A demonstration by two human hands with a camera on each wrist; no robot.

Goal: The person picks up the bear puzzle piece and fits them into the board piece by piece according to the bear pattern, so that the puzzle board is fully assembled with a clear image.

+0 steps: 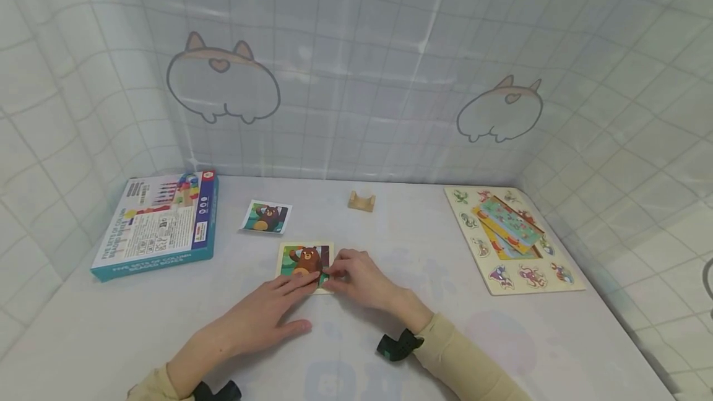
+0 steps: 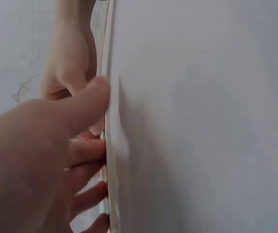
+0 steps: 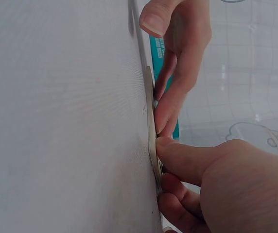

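A small square bear puzzle (image 1: 306,258) with a pale frame lies flat on the table in front of me. My left hand (image 1: 267,309) rests its straight fingers on the lower part of the picture, thumb held apart on the near side. At the lower right of the puzzle, my right hand (image 1: 364,280) pinches a small dark green puzzle piece (image 1: 324,276) between thumb and curled fingers; the fingers hide most of it. Edge-on in the right wrist view, the puzzle's board (image 3: 151,124) has the right thumb against its near side. Behind the puzzle lies a matching bear picture card (image 1: 266,218).
A blue and white game box (image 1: 156,221) lies at the left. A small notched wooden block (image 1: 362,202) stands toward the back. On the right, a wooden animal board (image 1: 473,258) bears several coloured cards (image 1: 511,223). Tile-patterned curtains (image 1: 356,79) enclose the table.
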